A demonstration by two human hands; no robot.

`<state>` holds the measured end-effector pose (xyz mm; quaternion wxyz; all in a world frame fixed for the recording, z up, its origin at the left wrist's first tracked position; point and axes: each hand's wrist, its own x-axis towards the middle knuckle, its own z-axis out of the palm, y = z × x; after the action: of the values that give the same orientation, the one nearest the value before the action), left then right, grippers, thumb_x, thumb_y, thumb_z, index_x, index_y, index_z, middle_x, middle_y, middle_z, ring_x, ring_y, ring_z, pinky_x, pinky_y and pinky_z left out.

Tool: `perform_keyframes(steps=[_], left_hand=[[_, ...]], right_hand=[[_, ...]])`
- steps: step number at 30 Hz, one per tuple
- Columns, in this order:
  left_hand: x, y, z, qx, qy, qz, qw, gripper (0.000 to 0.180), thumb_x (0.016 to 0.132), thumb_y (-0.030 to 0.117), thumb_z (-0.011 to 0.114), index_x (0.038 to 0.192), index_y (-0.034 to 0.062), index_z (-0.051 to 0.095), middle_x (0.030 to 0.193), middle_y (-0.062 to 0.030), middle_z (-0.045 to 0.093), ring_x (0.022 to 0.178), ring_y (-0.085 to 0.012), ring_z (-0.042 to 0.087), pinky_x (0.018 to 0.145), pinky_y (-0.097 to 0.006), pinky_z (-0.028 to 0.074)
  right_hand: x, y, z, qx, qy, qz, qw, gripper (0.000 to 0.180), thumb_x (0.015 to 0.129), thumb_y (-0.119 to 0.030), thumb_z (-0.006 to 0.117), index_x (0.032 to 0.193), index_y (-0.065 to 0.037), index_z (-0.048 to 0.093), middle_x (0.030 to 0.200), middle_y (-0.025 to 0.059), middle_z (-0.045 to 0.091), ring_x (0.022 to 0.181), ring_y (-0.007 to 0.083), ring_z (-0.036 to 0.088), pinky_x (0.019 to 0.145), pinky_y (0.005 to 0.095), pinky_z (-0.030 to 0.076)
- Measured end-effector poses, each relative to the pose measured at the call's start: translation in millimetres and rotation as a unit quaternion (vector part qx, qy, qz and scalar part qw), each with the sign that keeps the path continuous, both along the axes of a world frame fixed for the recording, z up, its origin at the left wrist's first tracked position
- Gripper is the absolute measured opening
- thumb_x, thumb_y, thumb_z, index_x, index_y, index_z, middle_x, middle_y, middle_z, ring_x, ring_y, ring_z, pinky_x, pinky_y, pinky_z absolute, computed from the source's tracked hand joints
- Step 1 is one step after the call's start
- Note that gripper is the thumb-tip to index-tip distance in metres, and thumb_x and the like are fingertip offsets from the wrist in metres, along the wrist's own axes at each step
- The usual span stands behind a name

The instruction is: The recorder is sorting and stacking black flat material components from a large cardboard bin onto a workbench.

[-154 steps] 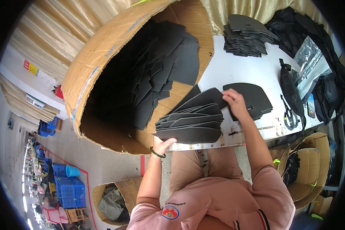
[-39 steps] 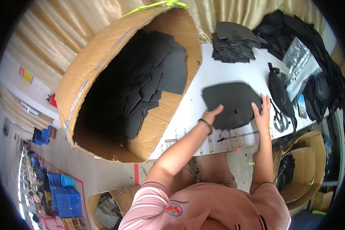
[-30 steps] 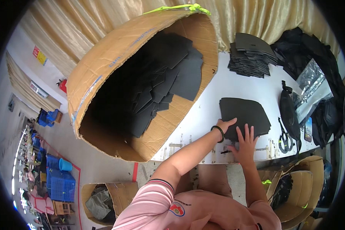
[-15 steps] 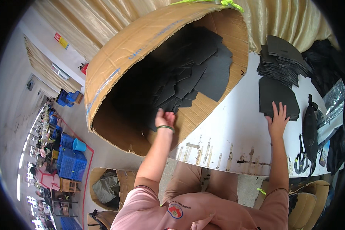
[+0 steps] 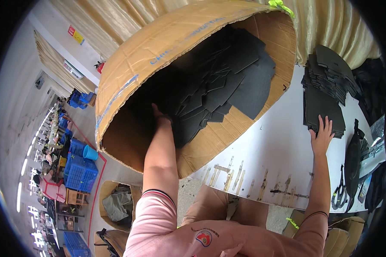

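Observation:
My left hand (image 5: 159,113) reaches deep into a large cardboard box (image 5: 188,47) lying on its side. Its fingers are lost in the dark interior, so I cannot make out a grip. Beside that hand, many loose black flat panels (image 5: 221,88) are heaped in the box, some with angled edges. On the right, my right hand (image 5: 321,137) rests with fingers spread on the near edge of a stack of black panels (image 5: 323,107). Behind that stack lies another uneven pile of black panels (image 5: 333,64), with curved outer edges.
A white table (image 5: 261,150) with taped marks carries the box and stacks. Scissors (image 5: 339,192), a black strap-like item (image 5: 353,162) and clear plastic bags (image 5: 373,145) lie at right. Below left stands an open carton (image 5: 111,188); blue crates (image 5: 80,173) sit farther off.
My left hand has moved farther into the box, up and to the left, into the shadow. My right hand stays on the stack, while the whole view has shifted slightly.

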<state>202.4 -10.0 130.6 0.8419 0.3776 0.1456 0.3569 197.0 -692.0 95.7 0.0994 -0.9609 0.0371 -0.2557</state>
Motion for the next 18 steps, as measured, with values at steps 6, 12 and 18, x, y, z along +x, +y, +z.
perform_keyframes(steps=[6, 12, 18], left_hand=[[25.1, -4.1, 34.9, -0.060, 0.181, -0.092, 0.977, 0.075, 0.084, 0.070, 0.044, 0.137, 0.0179, 0.045, 0.136, -0.0076, 0.050, 0.124, -0.0303, 0.046, 0.102, -0.051, 0.037], [47.9, 16.0, 66.1, -0.116, 0.124, -0.175, 0.970, 0.077, 0.084, 0.070, 0.042, 0.144, 0.0212, 0.035, 0.145, -0.0083, 0.039, 0.133, -0.0328, 0.035, 0.105, -0.059, 0.029], [79.4, 10.3, 70.5, -0.072, 0.159, -0.154, 0.972, 0.073, 0.087, 0.067, 0.038, 0.145, 0.0224, 0.032, 0.150, -0.0056, 0.032, 0.136, -0.0333, 0.030, 0.106, -0.060, 0.026]], right_hand=[[-4.4, -6.9, -1.1, -0.001, -0.001, -0.018, 1.000, 0.072, 0.080, -0.021, 0.069, 0.143, -0.026, 0.034, 0.151, 0.0038, 0.026, 0.141, 0.0303, 0.018, 0.105, 0.0680, 0.019], [2.4, 0.7, -3.9, 0.010, -0.006, -0.006, 1.000, 0.073, 0.079, -0.020, 0.070, 0.142, -0.025, 0.035, 0.151, 0.0034, 0.026, 0.141, 0.0302, 0.018, 0.105, 0.0680, 0.019], [-0.4, 0.1, -1.7, 0.012, 0.004, -0.024, 1.000, 0.073, 0.078, -0.017, 0.071, 0.142, -0.025, 0.035, 0.151, 0.0024, 0.025, 0.141, 0.0297, 0.018, 0.105, 0.0672, 0.020]])
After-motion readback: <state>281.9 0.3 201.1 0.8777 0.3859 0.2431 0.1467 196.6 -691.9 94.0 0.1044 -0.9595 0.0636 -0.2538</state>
